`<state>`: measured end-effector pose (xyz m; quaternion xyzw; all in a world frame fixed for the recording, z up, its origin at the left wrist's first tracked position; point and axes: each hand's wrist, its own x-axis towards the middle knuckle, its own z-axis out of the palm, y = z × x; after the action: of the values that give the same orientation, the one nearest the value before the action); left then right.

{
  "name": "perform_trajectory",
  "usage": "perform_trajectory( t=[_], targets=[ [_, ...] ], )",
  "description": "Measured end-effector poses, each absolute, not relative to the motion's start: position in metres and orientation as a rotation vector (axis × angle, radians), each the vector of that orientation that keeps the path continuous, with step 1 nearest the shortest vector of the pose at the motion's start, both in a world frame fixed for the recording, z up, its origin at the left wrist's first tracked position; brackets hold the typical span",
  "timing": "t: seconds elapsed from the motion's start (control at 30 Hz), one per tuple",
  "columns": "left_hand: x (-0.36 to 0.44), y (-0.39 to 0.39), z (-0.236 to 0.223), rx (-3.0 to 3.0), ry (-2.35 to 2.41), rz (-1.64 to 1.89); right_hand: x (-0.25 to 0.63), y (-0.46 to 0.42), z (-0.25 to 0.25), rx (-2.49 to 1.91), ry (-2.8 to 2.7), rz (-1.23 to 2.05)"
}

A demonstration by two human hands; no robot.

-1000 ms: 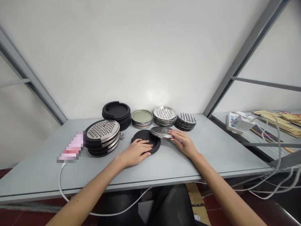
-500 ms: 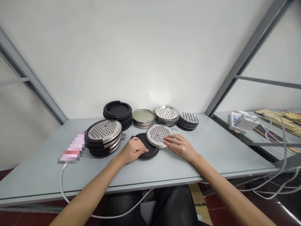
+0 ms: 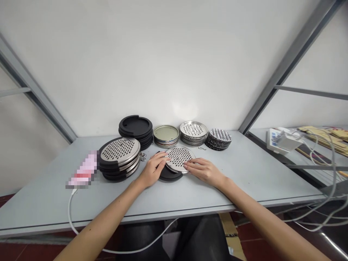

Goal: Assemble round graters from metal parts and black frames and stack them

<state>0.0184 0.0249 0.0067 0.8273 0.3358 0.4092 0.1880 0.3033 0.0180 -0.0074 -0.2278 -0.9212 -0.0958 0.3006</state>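
A round silver grater disc point(image 3: 178, 158) with rows of small slots lies over a round black holder point(image 3: 170, 176), whose front and left edge show beneath it. My left hand point(image 3: 155, 167) is at the left side of both, its fingertips and thumb on the disc's left rim. My right hand point(image 3: 203, 169) has its fingers together on the disc's right edge, with the thumb hidden. Left of my hands stands a stack of slotted discs set in black holders point(image 3: 121, 152). A small metal hook point(image 3: 202, 148) lies behind the disc.
Along the wall stand stacks of black holders point(image 3: 136, 127), greenish lids point(image 3: 166, 133), silver grater discs point(image 3: 193, 129) and smaller grater discs point(image 3: 219, 135). A blurred-out phone-like object point(image 3: 85, 170) with a white cable point(image 3: 71, 210) lies left. A power strip point(image 3: 274, 141) sits right.
The slotted disc has moved left and slightly towards me, covering more of the black holder. My left fingers have shifted up onto its rim. My right hand has followed the disc left.
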Motion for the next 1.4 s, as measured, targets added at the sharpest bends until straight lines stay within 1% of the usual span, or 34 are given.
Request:
perform_trajectory(
  t=[0.2,0.33,0.5,0.67,0.8,0.87,0.93,1.0,1.07,1.17,1.33,1.4],
  targets=[
    [0.022,0.025,0.004,2.498,0.915,0.996,0.291,0.018,-0.009,-0.557,-2.48,-0.22],
    [0.023,0.026,0.002,2.524,0.932,1.024,0.291,0.016,0.0,-0.63,-2.457,-0.166],
    [0.021,0.023,0.003,2.506,0.997,0.989,0.309,0.024,0.012,-0.665,-2.563,-0.045],
    [0.018,0.023,0.007,2.477,1.013,0.841,0.306,0.047,0.021,-0.852,-2.414,0.008],
    [0.016,0.025,0.009,2.485,0.962,0.771,0.287,0.061,0.021,-0.874,-2.365,0.135],
    [0.016,0.026,0.008,2.505,0.961,0.806,0.281,0.063,0.015,-0.885,-2.398,0.186],
    [0.016,0.027,0.006,2.523,1.004,0.924,0.28,0.062,0.008,-0.916,-2.428,0.246],
    [0.017,0.028,0.003,2.516,1.099,1.07,0.282,0.06,0.002,-0.961,-2.424,0.318],
    [0.017,0.028,0.0,2.479,1.218,1.131,0.285,0.058,0.0,-1.002,-2.403,0.398],
    [0.017,0.024,0.002,2.428,1.318,1.047,0.288,0.057,0.0,-1.02,-2.389,0.524],
    [0.01,0.017,0.012,2.487,1.119,0.749,0.292,0.058,0.001,-0.997,-2.358,0.65],
    [0.007,0.017,0.013,2.462,1.105,0.706,0.293,0.058,0.0,-1.015,-2.352,0.668]
  ],
)
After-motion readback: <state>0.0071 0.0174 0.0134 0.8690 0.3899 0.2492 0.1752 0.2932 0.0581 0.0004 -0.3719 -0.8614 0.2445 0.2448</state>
